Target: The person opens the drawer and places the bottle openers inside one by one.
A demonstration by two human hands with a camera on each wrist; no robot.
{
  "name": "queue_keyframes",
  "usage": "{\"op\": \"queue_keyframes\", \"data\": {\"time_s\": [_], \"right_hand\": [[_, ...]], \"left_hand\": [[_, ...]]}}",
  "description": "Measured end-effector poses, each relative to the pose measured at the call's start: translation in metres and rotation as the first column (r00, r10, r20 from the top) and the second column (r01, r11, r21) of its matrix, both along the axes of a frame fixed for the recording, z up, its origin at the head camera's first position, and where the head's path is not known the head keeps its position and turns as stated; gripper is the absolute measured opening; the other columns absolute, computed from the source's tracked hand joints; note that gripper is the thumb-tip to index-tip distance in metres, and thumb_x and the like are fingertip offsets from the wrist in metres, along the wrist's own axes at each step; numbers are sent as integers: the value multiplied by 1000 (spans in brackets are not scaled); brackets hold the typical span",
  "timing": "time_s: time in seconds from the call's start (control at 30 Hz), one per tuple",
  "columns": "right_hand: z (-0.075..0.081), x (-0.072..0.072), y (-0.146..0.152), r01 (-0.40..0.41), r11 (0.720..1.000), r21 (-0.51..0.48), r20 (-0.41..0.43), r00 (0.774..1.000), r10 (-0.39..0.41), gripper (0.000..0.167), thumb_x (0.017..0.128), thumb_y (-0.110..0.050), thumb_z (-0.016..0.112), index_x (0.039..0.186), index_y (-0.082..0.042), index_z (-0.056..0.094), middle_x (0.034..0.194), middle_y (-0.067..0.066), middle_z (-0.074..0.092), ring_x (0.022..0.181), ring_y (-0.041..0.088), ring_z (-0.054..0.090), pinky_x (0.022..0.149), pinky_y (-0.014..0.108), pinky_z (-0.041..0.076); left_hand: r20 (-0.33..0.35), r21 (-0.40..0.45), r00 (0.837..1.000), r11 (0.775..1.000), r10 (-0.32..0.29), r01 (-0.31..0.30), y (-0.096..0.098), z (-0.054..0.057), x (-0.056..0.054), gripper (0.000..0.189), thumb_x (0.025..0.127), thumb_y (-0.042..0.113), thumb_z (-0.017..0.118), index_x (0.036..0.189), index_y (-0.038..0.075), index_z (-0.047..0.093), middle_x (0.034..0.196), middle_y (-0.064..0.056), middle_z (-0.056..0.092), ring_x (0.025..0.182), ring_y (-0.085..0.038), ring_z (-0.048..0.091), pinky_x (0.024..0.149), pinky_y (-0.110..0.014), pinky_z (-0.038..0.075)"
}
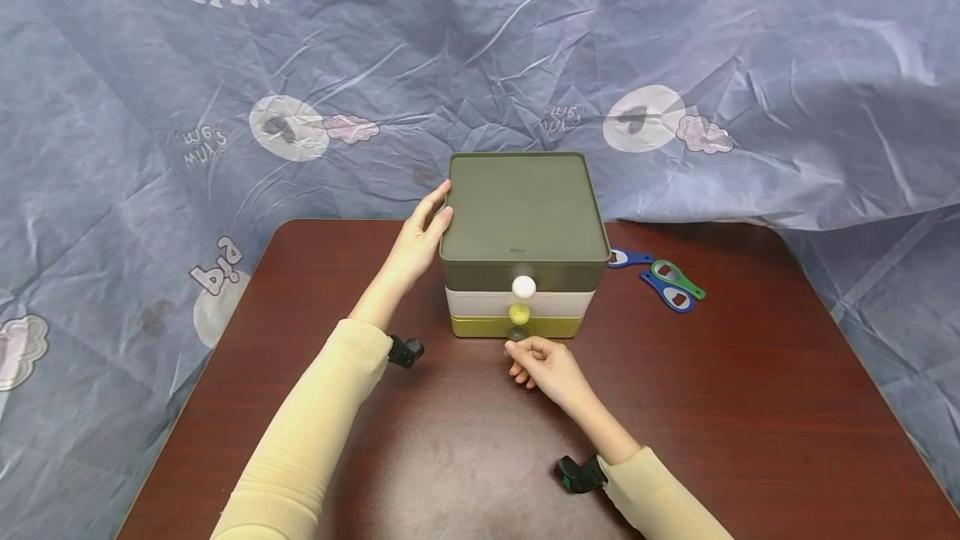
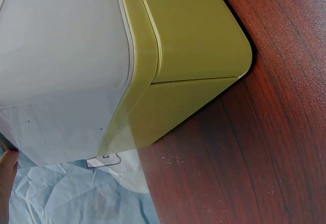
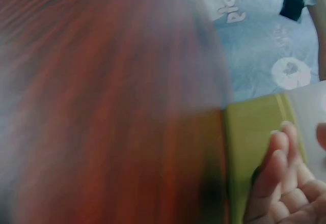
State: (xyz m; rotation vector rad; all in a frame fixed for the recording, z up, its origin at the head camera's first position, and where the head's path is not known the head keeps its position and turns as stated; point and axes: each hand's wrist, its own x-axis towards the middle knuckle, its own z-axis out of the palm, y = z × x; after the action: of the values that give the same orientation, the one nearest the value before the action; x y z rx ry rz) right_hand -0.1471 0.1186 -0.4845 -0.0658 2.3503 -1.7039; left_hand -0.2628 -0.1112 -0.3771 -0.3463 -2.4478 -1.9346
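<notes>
A stacked three-tier drawer box stands at the back middle of the table, with a dark green top tier, a white middle tier and a yellow-green bottom tier. Round knobs line its front: a white knob, a yellow-green knob and a dark green knob. My left hand rests its fingers against the top tier's left side. Just before the dark knob is my right hand, fingers loosely bent; in the right wrist view its fingers partly hide the bottom tier's front.
Right of the box lie a green bottle opener, a blue bottle opener and another blue opener, partly behind the box. A patterned grey-blue cloth hangs behind the brown table.
</notes>
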Motion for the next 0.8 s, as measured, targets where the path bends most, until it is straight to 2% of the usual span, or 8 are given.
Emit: {"op": "queue_keyframes", "data": {"time_s": [0.13,0.3,0.57,0.8], "right_hand": [[-10,2,5,2,994,108,16,1000,-3,30,94,-28,68,87,1,70,65,3,68,54,9,60,51,24,54],[-16,-3,6,31,985,168,17,999,-34,28,91,-29,71,90,-1,71,62,2,68,50,9,61,49,25,55],[-16,-11,2,83,980,182,-41,996,-77,35,93,-29,69,106,3,67,66,4,70,52,9,63,49,24,54],[-15,-13,-4,117,978,170,-66,992,-107,38,92,-29,70,109,6,65,66,6,71,52,11,64,49,25,55]], "left_hand": [[-4,3,1000,1000,3,-3,0,1,0,50,106,32,44,155,28,33,161,0,31,147,-16,31,119,-39,29],[-2,14,1000,1000,-4,4,0,0,-1,51,106,31,44,155,27,32,161,-1,30,148,-17,29,120,-39,28],[7,27,1000,1000,-8,7,0,-2,0,50,106,31,44,155,28,32,161,0,30,147,-16,30,120,-38,28],[11,36,1000,999,-8,7,1,-1,0,50,106,30,44,155,28,32,161,1,30,147,-15,30,120,-38,28]]}}
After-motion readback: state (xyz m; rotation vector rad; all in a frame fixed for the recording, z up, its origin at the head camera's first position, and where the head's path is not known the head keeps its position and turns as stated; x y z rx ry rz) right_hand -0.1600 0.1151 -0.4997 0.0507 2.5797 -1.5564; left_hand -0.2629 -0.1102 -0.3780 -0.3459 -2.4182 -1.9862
